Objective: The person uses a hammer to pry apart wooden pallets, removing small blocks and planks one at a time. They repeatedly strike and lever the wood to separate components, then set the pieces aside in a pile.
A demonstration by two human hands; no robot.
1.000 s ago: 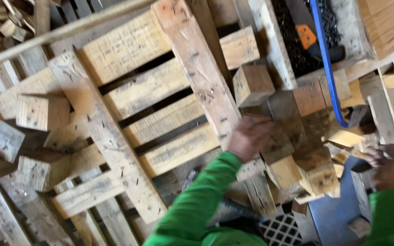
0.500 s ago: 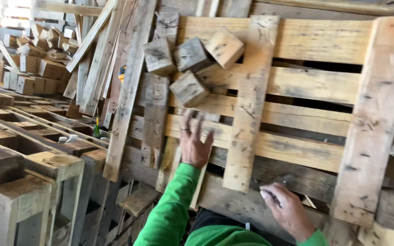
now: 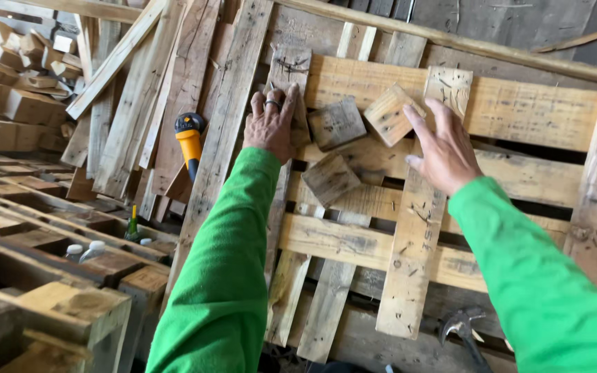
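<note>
Wood blocks within reach, both hands now up on the pallet

Left hand [image 3: 271,124] lies flat, fingers spread, on an upright plank [image 3: 286,90], gripping nothing. Half a second ago it hung lower, short of the blocks. Right hand [image 3: 440,148] has risen from the bottom edge; open, empty, fingertips touching a tilted block [image 3: 392,114]. Two more loose blocks [image 3: 336,123] lie between the hands on the pallet [image 3: 533,117]. Yellow power tool [image 3: 189,141] stands left, among leaning boards. Hammer [image 3: 461,324] lies below.

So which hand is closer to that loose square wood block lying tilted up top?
The right hand: its fingertips almost touch the tilted block. The left hand lies flat on a plank further left.
</note>
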